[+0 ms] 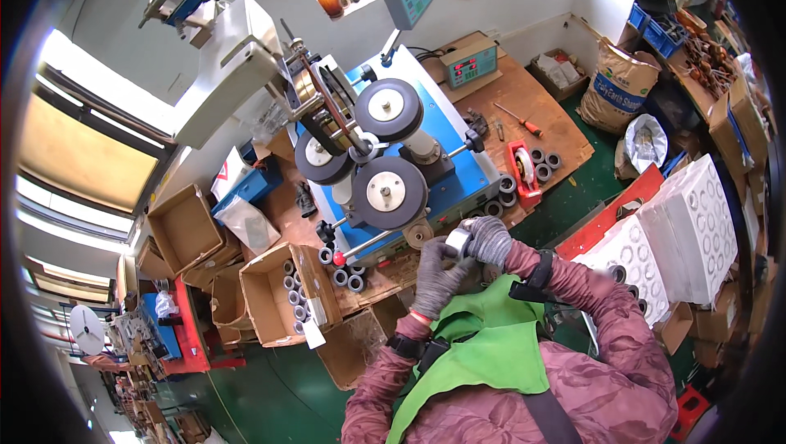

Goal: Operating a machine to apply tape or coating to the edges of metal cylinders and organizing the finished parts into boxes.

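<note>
Close in front of my chest, my two grey-gloved hands meet around a small ring core [458, 239] with a pale, shiny side. My right hand [490, 242] grips it from the right, fingers curled. My left hand [440, 277] is closed against its lower left side; its fingertips are partly hidden. Just beyond them stands a blue coil winding machine [459, 190] with three black rubber rollers [390, 192]. At its front edge, near my hands, sits a small brownish round spool [418, 235]. Dark ring cores [355, 283] lie at the machine's front left corner.
Left of the machine, an open cardboard box [274, 313] has several rings at its side. A red tape dispenser [524, 172], more rings [543, 172] and a screwdriver [517, 119] lie on the right of the wooden table [565, 129]. White foam trays [688, 223] are stacked at my right.
</note>
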Demonstrator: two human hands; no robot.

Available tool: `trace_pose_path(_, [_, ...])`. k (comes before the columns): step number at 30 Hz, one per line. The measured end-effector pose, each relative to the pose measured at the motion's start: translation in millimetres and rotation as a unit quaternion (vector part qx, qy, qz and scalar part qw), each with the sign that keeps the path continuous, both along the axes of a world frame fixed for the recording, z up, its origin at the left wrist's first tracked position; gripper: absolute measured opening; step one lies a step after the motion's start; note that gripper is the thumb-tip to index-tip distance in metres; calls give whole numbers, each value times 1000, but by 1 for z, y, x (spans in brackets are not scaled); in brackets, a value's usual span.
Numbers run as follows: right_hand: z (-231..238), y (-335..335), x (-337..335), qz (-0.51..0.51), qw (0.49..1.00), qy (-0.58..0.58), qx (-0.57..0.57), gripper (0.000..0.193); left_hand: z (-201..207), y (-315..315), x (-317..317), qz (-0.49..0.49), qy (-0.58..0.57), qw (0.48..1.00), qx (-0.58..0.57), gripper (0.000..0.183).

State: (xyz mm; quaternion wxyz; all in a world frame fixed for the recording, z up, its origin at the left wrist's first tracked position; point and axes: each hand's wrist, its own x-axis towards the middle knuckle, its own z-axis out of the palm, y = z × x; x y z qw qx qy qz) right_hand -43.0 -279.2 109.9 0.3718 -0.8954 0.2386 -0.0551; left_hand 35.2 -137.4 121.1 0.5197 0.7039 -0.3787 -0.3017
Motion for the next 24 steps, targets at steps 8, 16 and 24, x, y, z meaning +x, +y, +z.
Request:
trace_pose_path(8, [-57,-16,-15,-63,962,-70,257,17,10,2,0,-40,-29,995,-87,41])
trace_pose_path(16, [-62,-21,-47,43,852,-61,519,21,-26,-34,-18,-9,186,982,28,49])
trace_pose_path(24, [-177,-147,-128,-304,939,14,160,23,-41,5,-14,61,225,956,178,37])
